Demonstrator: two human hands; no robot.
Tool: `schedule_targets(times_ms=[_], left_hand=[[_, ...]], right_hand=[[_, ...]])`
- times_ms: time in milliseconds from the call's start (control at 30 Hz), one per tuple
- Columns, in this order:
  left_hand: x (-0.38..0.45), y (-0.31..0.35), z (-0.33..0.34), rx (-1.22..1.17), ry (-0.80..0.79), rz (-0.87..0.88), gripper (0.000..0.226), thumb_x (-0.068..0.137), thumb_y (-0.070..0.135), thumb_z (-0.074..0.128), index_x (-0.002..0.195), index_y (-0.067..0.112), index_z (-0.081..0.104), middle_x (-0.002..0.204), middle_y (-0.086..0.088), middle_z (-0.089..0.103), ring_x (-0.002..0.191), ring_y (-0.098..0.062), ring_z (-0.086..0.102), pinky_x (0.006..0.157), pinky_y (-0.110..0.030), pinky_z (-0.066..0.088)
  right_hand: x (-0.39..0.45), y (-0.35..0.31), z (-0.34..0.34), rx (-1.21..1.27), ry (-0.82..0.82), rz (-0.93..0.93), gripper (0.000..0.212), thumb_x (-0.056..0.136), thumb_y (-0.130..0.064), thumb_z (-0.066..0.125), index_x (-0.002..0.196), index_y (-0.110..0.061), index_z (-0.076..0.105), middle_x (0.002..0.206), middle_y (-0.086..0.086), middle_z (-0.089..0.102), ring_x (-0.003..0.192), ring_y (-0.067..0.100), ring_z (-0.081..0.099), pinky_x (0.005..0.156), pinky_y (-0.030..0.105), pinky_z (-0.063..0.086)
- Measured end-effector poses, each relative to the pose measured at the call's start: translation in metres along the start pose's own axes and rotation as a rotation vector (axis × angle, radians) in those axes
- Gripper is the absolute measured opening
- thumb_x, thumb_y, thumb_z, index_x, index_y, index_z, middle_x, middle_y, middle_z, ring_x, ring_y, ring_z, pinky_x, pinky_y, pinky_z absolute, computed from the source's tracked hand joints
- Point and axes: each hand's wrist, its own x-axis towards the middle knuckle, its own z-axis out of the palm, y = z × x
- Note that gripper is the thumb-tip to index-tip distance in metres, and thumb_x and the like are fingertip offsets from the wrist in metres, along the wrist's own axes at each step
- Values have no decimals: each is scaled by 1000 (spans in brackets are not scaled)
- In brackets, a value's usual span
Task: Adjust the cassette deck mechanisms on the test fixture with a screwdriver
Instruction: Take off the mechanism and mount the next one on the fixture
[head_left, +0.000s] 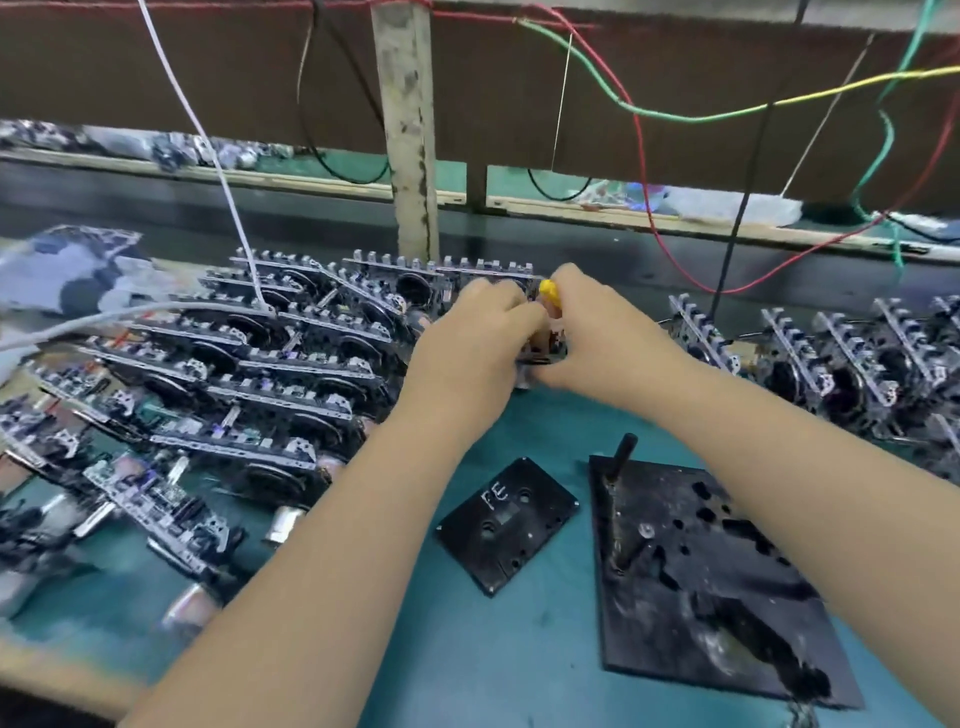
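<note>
My left hand (475, 332) and my right hand (597, 332) meet over one cassette deck mechanism (545, 351) at the middle of the bench, mostly hidden between them. My left hand grips the mechanism from the left. My right hand holds a yellow-handled screwdriver (549, 293), only the top of its handle showing above the fingers; its tip is hidden. The black test fixture plate (701, 582), with an upright black peg (623, 457), lies near me on the right with nothing on it. A black test cassette (506, 525) marked in white lies left of the plate.
Several rows of cassette mechanisms (249, 374) fill the bench on the left, another group (841, 358) stands on the right. A white cable (208, 145) hangs over the left rows. Red, green and yellow wires (675, 114) droop at the back, beside a grey post (410, 130).
</note>
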Motion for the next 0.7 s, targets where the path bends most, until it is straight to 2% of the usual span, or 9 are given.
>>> schedule_targets(times_ms=[100, 200, 267, 400, 467, 533, 567, 633, 700], left_hand=[[-8, 22, -24, -103, -17, 236, 23, 76, -11, 61, 88, 6, 71, 104, -8, 65, 99, -32, 47, 67, -51, 49], [-14, 45, -54, -163, 68, 420, 22, 72, -16, 63, 75, 4, 70, 95, -10, 68, 92, -35, 51, 70, -51, 47], [-19, 57, -71, -261, 138, 523, 25, 70, -20, 63, 75, 4, 70, 94, -8, 69, 89, -34, 54, 73, -45, 46], [-30, 85, -88, -401, 250, 626, 33, 69, -25, 67, 81, 5, 73, 94, -2, 70, 90, -25, 55, 82, -31, 45], [-37, 96, -85, -441, 290, 645, 30, 76, -20, 71, 92, 5, 75, 99, -4, 70, 93, -24, 56, 88, -31, 45], [-43, 97, -80, -484, 241, 593, 37, 82, -3, 79, 117, 6, 71, 117, -6, 67, 109, -25, 58, 98, -36, 45], [-45, 94, -77, -497, 160, 515, 54, 83, 10, 83, 132, 10, 63, 133, -5, 60, 125, -22, 53, 107, -38, 41], [-45, 81, -69, -464, -86, 330, 94, 78, 36, 85, 156, 25, 35, 160, 5, 34, 148, -9, 28, 121, -38, 27], [-47, 71, -57, -402, -339, 171, 117, 72, 47, 86, 160, 40, 9, 164, 20, 21, 148, 4, 17, 121, -29, 23]], right_hand=[[-18, 4, -25, 50, -186, 66, 60, 66, -37, 85, 97, -17, 37, 88, 0, 54, 76, 20, 54, 62, 39, 42], [-42, 14, -58, 142, -313, 44, 67, 60, -48, 84, 109, -21, 47, 111, 1, 58, 105, 22, 59, 89, 44, 49], [-61, 20, -82, 329, -400, 18, 79, 55, -52, 84, 123, -27, 51, 127, -7, 56, 121, 9, 56, 101, 39, 49], [-102, 27, -111, 591, -601, -109, 71, 64, -42, 82, 129, -41, 53, 135, -25, 58, 131, -5, 50, 99, 13, 45], [-120, 29, -112, 643, -628, -116, 65, 68, -36, 77, 129, -39, 55, 138, -20, 59, 132, 2, 52, 99, 15, 47], [-132, 31, -110, 586, -542, -81, 61, 64, -40, 77, 120, -45, 56, 126, -26, 62, 117, -5, 58, 90, 14, 50], [-137, 34, -108, 496, -451, -39, 54, 60, -47, 79, 107, -49, 54, 109, -28, 66, 97, -6, 62, 77, 13, 51], [-140, 40, -102, 146, -273, 40, 55, 53, -56, 79, 90, -44, 40, 86, -14, 62, 68, 4, 55, 59, 21, 45], [-145, 46, -90, -127, -216, 24, 63, 58, -48, 81, 91, -30, 30, 76, -1, 53, 58, 12, 45, 50, 23, 39]])
